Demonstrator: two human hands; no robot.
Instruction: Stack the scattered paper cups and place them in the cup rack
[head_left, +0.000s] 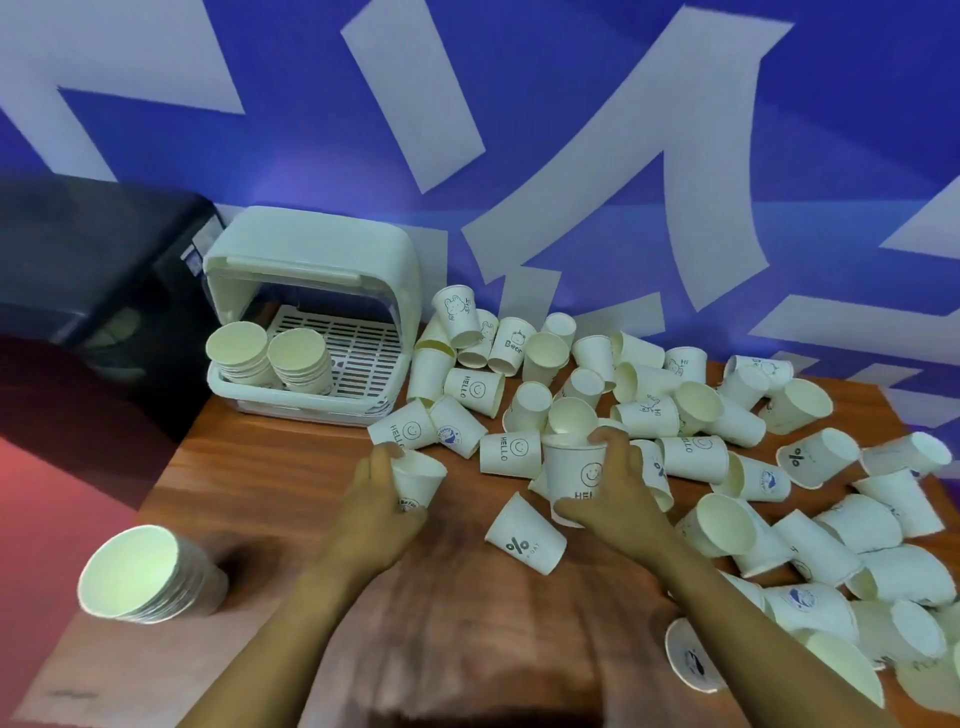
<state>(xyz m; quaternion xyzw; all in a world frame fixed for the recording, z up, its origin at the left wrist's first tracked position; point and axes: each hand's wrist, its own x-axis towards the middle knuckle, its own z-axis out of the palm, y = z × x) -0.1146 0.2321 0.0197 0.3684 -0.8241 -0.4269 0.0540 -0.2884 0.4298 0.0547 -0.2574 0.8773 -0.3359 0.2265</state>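
Observation:
Several white paper cups lie scattered over the right half of the wooden table. My left hand grips one small cup near the table's middle. My right hand holds an upright cup with a smiley and "HELLO" print, and another cup sits nested in its mouth. The white cup rack stands at the back left with its lid up, and two cup stacks rest inside. A further tall stack lies on the table's front left.
A cup with a percent sign lies on its side between my forearms. A black appliance stands left of the rack. Behind the table hangs a blue and white banner wall. The table's left edge drops to a red floor.

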